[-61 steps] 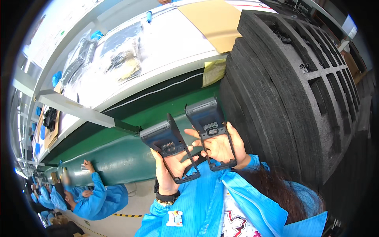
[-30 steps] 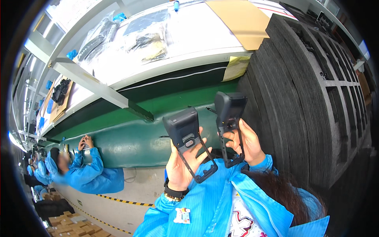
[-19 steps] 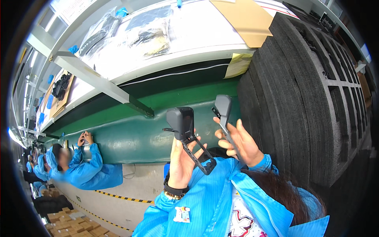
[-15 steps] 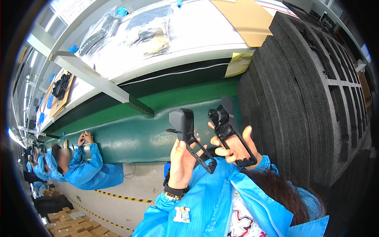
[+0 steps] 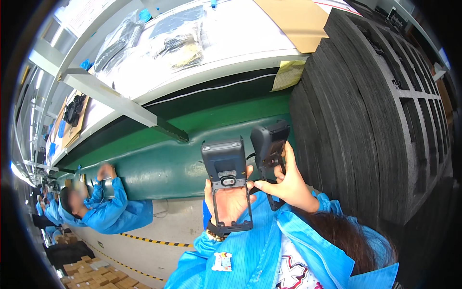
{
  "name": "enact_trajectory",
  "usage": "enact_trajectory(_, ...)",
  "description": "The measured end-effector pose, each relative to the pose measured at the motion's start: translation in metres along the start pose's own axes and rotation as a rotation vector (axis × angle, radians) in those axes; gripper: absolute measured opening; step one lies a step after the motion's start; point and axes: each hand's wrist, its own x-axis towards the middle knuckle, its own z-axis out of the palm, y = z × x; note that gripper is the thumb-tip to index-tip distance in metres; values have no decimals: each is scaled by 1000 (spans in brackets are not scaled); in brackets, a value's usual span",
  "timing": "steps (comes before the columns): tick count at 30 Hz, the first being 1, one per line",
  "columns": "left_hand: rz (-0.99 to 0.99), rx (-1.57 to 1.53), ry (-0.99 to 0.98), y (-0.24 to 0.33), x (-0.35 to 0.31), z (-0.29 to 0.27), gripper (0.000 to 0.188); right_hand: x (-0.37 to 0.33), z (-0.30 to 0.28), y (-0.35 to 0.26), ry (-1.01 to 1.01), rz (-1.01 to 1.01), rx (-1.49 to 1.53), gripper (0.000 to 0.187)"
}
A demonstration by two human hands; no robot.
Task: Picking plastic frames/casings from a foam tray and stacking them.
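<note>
My left hand point(image 5: 232, 201) grips a black plastic device housing point(image 5: 223, 158) above the green bench mat. Its solid upper half has a small oval camera window, and its lower half is an open rectangular frame through which my palm shows. Beside it, my right hand point(image 5: 294, 187) holds a second, similar black housing point(image 5: 263, 141), turned partly edge-on, with the thumb against its lower part. The two housings are close together at about the same height; a thin dark piece shows between them. Part of the second housing's lower frame is hidden behind my fingers.
A green mat point(image 5: 168, 178) covers the bench. Stacked black foam trays point(image 5: 346, 125) rise on the right. A white shelf point(image 5: 226, 33) holds bagged parts point(image 5: 180, 45) and cardboard point(image 5: 293, 21). A metal post point(image 5: 110, 96) crosses at left, where a co-worker in a blue smock point(image 5: 115, 212) sits.
Both housings have turned: the left one now shows its broad face with the camera window, the right one its side and solid upper half. My right hand has shifted its grip.
</note>
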Motion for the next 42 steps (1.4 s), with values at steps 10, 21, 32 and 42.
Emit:
enact_trajectory(10, 24, -226, -17, -6, 5, -13, 86, 2, -5, 15, 142, -81, -464, 120)
enact_trajectory(21, 229, 470, -209, 28, 8, -14, 89, 4, -16, 28, 92, -300, -374, 110)
enact_trajectory(32, 423, 761, -325, 52, 6, -31, 122, 19, -33, 29, -187, -584, -536, 94)
enact_trajectory(42, 117, 220, 347, 67, 44, -116, 62, 78, -50, 124, -163, 411, 397, 60)
